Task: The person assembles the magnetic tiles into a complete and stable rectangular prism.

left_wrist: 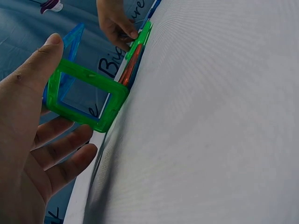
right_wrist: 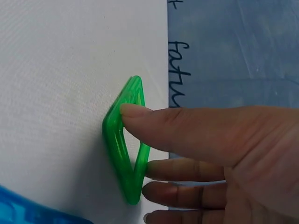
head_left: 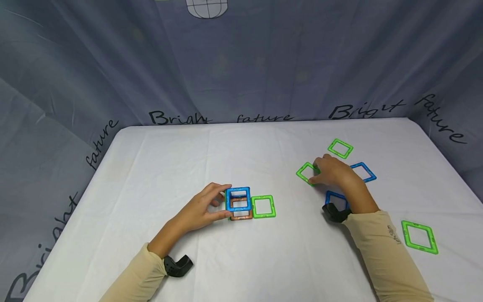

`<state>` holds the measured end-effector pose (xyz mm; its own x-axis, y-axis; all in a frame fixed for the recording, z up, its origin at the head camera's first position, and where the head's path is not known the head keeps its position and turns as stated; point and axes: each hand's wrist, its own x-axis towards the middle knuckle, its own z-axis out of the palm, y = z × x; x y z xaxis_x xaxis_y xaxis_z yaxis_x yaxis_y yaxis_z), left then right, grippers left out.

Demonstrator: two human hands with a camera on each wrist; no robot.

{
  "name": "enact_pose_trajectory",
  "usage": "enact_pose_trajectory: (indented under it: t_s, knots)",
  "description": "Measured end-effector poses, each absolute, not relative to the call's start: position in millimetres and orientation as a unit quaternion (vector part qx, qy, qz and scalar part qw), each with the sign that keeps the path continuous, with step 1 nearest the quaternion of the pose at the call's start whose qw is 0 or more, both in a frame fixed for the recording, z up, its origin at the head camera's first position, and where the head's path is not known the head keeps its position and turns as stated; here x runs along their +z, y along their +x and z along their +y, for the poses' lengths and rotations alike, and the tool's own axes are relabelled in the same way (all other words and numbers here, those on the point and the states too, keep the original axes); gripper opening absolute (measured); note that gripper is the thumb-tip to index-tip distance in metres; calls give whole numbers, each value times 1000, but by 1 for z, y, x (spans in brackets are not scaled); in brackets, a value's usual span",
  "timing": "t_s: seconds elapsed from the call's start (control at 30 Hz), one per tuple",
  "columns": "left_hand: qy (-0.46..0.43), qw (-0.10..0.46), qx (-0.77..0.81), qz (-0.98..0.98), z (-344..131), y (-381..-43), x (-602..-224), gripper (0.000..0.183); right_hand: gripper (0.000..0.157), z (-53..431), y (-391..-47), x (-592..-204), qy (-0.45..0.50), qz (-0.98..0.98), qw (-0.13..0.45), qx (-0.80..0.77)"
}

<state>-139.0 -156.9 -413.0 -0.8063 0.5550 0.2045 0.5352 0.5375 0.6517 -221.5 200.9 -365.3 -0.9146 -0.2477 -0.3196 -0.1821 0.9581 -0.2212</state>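
My left hand [head_left: 201,209] steadies a small build of square frame tiles, thumb and fingertip at the left edge of a raised blue tile [head_left: 239,189]. An orange tile [head_left: 241,217] lies under it, and a green tile [head_left: 264,215] lies flat against the orange one's right side. The left wrist view shows another green tile [left_wrist: 88,75] standing upright on the hand's side. Farther right, my right hand [head_left: 333,172] pinches a green tile [right_wrist: 117,135] between thumb and fingers; that tile is tilted in the right wrist view, close above the white cloth.
Around the right arm lie a green tile [head_left: 344,143] at the back, a blue tile [head_left: 369,170], another blue tile [head_left: 336,193] partly covered by a black wrist device [head_left: 336,213], and a green tile [head_left: 405,233] at far right. A grey curtain [head_left: 264,63] hangs behind the table.
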Motion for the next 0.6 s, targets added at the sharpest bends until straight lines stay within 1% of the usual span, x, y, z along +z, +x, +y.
enact_pose_trajectory:
  t_s: [0.2, 0.6]
  knots:
    - [309, 14, 365, 878, -156, -138, -412, 66, 60, 201, -222, -366, -106, 974, 179, -94]
    - [303, 17, 367, 879, -156, -138, -414, 65, 61, 201, -220, -365, -108, 973, 178, -103]
